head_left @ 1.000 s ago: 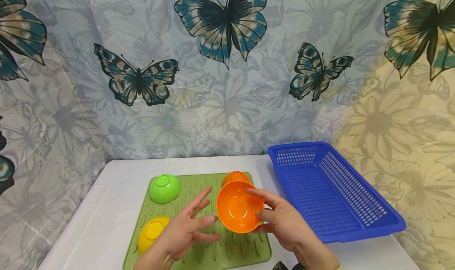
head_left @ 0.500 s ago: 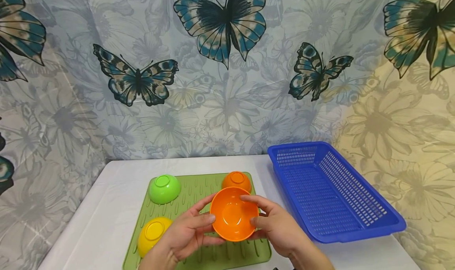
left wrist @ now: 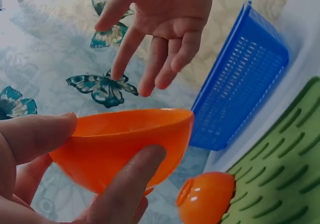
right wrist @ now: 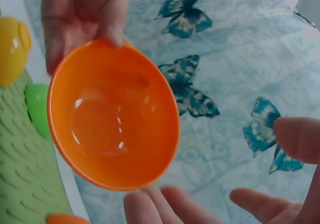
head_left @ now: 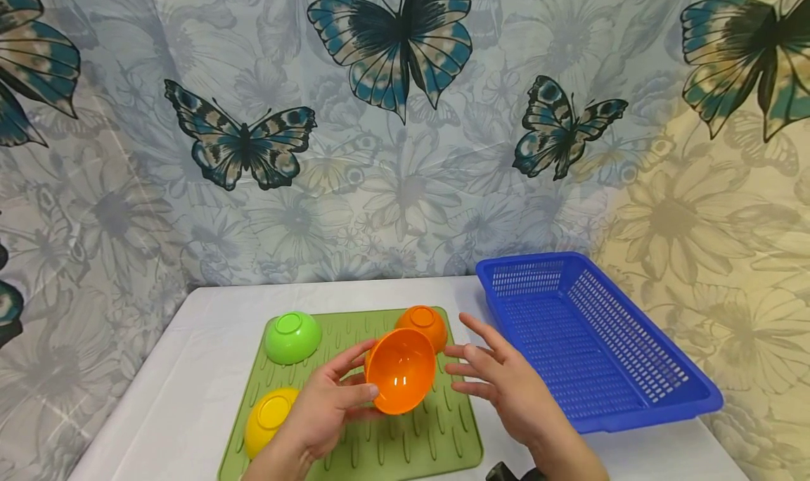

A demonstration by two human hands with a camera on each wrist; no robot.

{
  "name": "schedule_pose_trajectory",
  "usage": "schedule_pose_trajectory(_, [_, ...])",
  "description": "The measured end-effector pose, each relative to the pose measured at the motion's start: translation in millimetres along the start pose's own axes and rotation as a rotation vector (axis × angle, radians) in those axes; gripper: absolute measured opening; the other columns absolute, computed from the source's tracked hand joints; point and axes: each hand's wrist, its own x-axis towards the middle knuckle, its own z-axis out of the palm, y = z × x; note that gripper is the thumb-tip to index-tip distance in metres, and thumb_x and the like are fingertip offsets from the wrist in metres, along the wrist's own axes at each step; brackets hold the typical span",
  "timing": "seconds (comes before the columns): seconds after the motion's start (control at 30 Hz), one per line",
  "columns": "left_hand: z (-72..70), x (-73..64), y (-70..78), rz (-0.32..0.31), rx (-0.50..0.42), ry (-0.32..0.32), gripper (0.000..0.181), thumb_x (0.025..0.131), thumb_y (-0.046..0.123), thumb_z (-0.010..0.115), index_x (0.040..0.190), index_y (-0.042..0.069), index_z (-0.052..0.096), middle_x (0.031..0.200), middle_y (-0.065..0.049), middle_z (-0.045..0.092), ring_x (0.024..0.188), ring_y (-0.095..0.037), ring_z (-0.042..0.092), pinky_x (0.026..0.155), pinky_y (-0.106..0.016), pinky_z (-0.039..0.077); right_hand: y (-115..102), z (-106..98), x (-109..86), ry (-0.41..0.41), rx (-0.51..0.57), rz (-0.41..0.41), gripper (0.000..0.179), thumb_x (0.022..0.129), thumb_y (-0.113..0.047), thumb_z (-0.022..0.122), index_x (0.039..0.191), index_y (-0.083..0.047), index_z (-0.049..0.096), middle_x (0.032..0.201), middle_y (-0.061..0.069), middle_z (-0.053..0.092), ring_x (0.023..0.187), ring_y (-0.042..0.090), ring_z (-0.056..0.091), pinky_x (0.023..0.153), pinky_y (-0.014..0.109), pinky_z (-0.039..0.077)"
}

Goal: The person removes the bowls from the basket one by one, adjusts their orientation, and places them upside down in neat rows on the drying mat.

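Note:
An orange bowl [head_left: 402,372] is held up over the green mat, tilted so its glossy inside faces the head camera. My left hand [head_left: 329,400] grips it from the left, thumb at the rim and fingers around the outer wall, as the left wrist view also shows. To the bowl's right, my right hand [head_left: 506,382] has its fingers spread and holds nothing. In the right wrist view its fingertips [right wrist: 142,206] come right at the lower rim of the bowl. A second orange bowl [head_left: 422,325] lies upside down on the mat behind the held one.
On the green ridged mat [head_left: 436,432], a green bowl [head_left: 293,337] and a yellow bowl [head_left: 268,421] rest upside down at the left. A blue perforated basket [head_left: 595,347] stands on the white table [head_left: 171,396] at the right. Butterfly-print cloth [head_left: 405,207] hangs behind.
The orange bowl passed from my right hand into my left, with both holding it half a second ago. My right hand then let go and moved right; the bowl shifted left and turned.

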Motion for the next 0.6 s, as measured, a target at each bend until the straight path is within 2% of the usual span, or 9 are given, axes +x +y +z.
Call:
schedule_pose_trajectory(0.13, [1.3,-2.1,1.6,0.05,0.097,0.025,0.062,0.078,-0.008,0.068,0.135,0.009,0.052,0.137,-0.018,0.04,0.113,-0.036,0.051,0.076,-0.052,0.05,5.2,-9.1,3.5,-0.255,0.3,0.1,0.052,0.103,-0.034,0.03,0.15,-0.018,0.015,0.133,0.034,0.04,0.114,0.047,0.047,0.091,0.054,0.041])
schedule_pose_trajectory(0.2, [2.7,-2.7,2.3,0.088,0.201,0.035,0.059,0.075,-0.008,0.071,0.13,0.009,0.057,0.137,-0.014,0.042,0.12,-0.035,0.045,0.081,-0.048,0.049,9.4,-12.2,6.2,-0.331,0.41,0.147,0.055,0.103,-0.039,0.024,0.151,-0.018,0.008,0.136,0.035,0.034,0.119,0.048,0.041,0.094,0.055,0.038])
schedule_pose_trajectory(0.3, [4.6,-3.0,2.4,0.163,0.39,0.04,0.055,0.073,-0.006,0.073,0.123,0.013,0.064,0.138,-0.007,0.042,0.127,-0.031,0.037,0.092,-0.042,0.043,14.6,-15.4,9.5,-0.35,0.519,0.202,0.059,0.101,-0.045,0.023,0.151,-0.019,0.005,0.14,0.034,0.029,0.125,0.046,0.034,0.096,0.054,0.035])
schedule_pose_trajectory(0.37, [5.7,-3.0,2.0,0.212,0.504,0.04,0.053,0.071,-0.007,0.073,0.118,0.016,0.067,0.136,-0.005,0.044,0.126,-0.03,0.038,0.095,-0.039,0.04,16.7,-17.1,10.9,-0.35,0.56,0.233,0.062,0.1,-0.048,0.024,0.151,-0.02,0.003,0.141,0.034,0.026,0.128,0.045,0.031,0.098,0.053,0.033])
schedule_pose_trajectory(0.43, [6.3,-3.1,1.3,0.241,0.566,0.029,0.052,0.071,-0.009,0.072,0.116,0.019,0.069,0.135,-0.003,0.044,0.124,-0.029,0.04,0.092,-0.038,0.043,18.2,-18.6,12.4,-0.351,0.585,0.255,0.064,0.099,-0.05,0.026,0.151,-0.021,0.003,0.141,0.034,0.025,0.129,0.044,0.03,0.099,0.053,0.032])
schedule_pose_trajectory(0.57, [6.8,-3.5,-1.1,0.257,0.616,-0.012,0.054,0.072,-0.013,0.066,0.111,0.023,0.071,0.135,0.003,0.043,0.123,-0.027,0.041,0.077,-0.031,0.051,20.5,-21.2,14.5,-0.356,0.611,0.281,0.065,0.099,-0.051,0.027,0.151,-0.02,0.002,0.138,0.036,0.029,0.128,0.046,0.03,0.1,0.053,0.031])
schedule_pose_trajectory(0.6, [6.9,-3.7,-1.7,0.264,0.635,-0.026,0.054,0.072,-0.013,0.064,0.11,0.024,0.072,0.135,0.005,0.043,0.123,-0.026,0.041,0.078,-0.03,0.051,21.3,-21.9,15.0,-0.354,0.614,0.288,0.065,0.099,-0.051,0.027,0.151,-0.02,0.003,0.137,0.036,0.031,0.127,0.046,0.031,0.099,0.053,0.032])
